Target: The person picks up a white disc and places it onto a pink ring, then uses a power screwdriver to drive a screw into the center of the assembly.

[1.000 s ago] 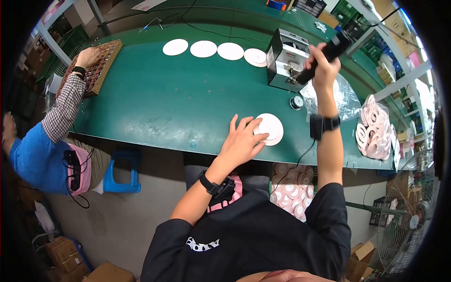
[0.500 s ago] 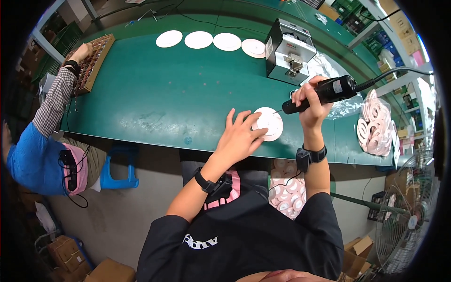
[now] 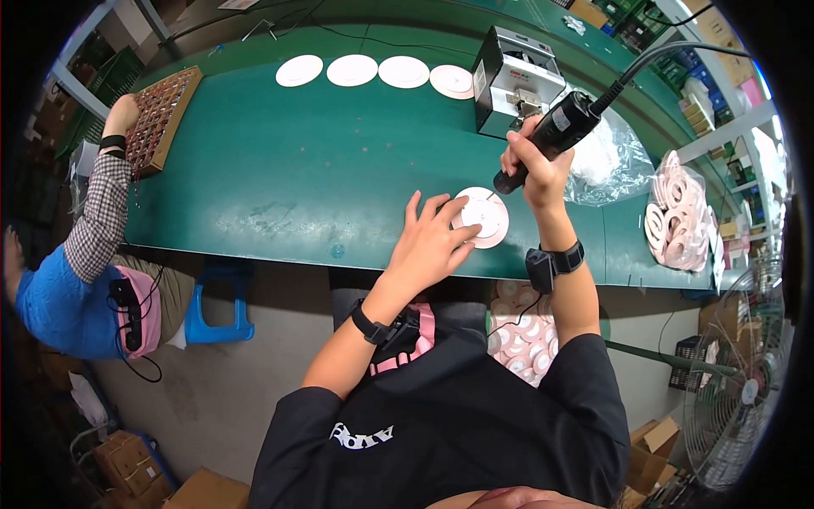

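My right hand (image 3: 540, 174) grips a black corded electric screwdriver (image 3: 563, 127), tilted with its thin bit pointing down and left. The bit's tip is at or just above a round white disc with a pinkish rim (image 3: 493, 222) near the table's front edge. I cannot tell whether the tip touches. My left hand (image 3: 426, 248) lies spread over the left side of this disc, fingertips resting on it. Part of the disc is hidden under those fingers.
Several similar discs (image 3: 352, 70) lie in a row along the back, beside a grey-black machine (image 3: 519, 81). Clear plastic bags (image 3: 610, 161) and a bag of pink rings (image 3: 678, 216) are at right. Left, a co-worker's hand (image 3: 124, 113) reaches over a partitioned tray (image 3: 170, 114).
The screwdriver has become more upright, and my right hand has shifted slightly up and left with it. My left hand stays on the disc. The co-worker's hand has moved toward the tray's near-left edge.
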Available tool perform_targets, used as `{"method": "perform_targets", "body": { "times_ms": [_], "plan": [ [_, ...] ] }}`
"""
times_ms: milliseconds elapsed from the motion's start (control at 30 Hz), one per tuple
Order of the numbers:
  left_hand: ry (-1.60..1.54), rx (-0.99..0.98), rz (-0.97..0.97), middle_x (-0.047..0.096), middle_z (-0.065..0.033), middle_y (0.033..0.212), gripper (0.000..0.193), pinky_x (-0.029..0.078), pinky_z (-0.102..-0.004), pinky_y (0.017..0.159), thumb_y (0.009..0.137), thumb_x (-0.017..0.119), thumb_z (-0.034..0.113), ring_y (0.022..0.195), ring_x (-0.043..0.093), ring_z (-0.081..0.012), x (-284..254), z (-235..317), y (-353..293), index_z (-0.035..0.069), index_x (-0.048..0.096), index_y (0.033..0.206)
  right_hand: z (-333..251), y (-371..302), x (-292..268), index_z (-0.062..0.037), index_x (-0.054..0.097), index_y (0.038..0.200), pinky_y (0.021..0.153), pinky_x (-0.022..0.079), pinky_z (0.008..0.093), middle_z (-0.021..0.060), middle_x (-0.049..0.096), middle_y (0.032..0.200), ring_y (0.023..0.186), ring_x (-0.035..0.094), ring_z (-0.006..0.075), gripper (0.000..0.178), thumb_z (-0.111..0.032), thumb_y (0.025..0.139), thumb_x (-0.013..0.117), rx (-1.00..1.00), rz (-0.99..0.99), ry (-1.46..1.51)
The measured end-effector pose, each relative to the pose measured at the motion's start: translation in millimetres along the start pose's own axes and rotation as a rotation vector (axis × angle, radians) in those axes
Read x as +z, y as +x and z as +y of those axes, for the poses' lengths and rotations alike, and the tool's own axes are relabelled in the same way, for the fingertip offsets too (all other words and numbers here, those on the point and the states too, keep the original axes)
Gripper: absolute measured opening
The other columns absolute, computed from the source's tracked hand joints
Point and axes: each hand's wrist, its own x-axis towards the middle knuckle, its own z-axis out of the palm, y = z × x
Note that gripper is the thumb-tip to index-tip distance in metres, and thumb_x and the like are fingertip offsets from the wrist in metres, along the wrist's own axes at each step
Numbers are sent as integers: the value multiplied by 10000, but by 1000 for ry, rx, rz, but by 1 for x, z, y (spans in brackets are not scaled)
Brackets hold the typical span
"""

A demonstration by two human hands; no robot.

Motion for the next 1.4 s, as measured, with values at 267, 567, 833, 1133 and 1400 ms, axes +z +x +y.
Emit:
{"method": "perform_targets", "body": {
  "times_ms": [267,567,833,1133,1400],
  "plan": [
    [1,32,34,535,-103,1475,257,260,-643,1168,878,733,279,1323,488,-353,6,0,-6,233,782,1126,-5,-6,-4,-21,537,954,537,459,329,57,529,641,504,513,160,163,-26,876,680,-63,66,34],
    [-22,197,-69,523,-184,1479,384,249,-652,1160,850,761,335,1356,464,-380,36,37,-3,209,739,1213,-113,-83,-56,6,520,1134,561,447,341,59,485,688,532,486,166,202,-64,949,559,-267,110,187],
    [-59,433,-291,521,-188,1485,477,293,-599,1164,849,782,382,1386,455,-382,-29,62,46,193,696,1278,-170,-151,-112,21,520,1184,564,425,322,46,456,696,526,454,155,242,-78,965,545,-455,217,33],
    [241,-12,-111,553,-128,1476,536,413,-523,1112,879,706,541,1354,492,-379,-110,-143,205,240,681,1322,-115,-170,-116,-4,520,1206,543,430,323,37,446,673,514,455,145,270,-103,960,573,-276,314,214],
    [352,-296,-372,248,-127,1671,777,213,-726,1167,833,672,695,1541,198,-417,-45,-181,231,346,511,1508,-43,-158,-89,-24,522,1177,473,476,322,51,478,621,449,502,166,359,-149,882,685,-8,304,291]
  ]
}}
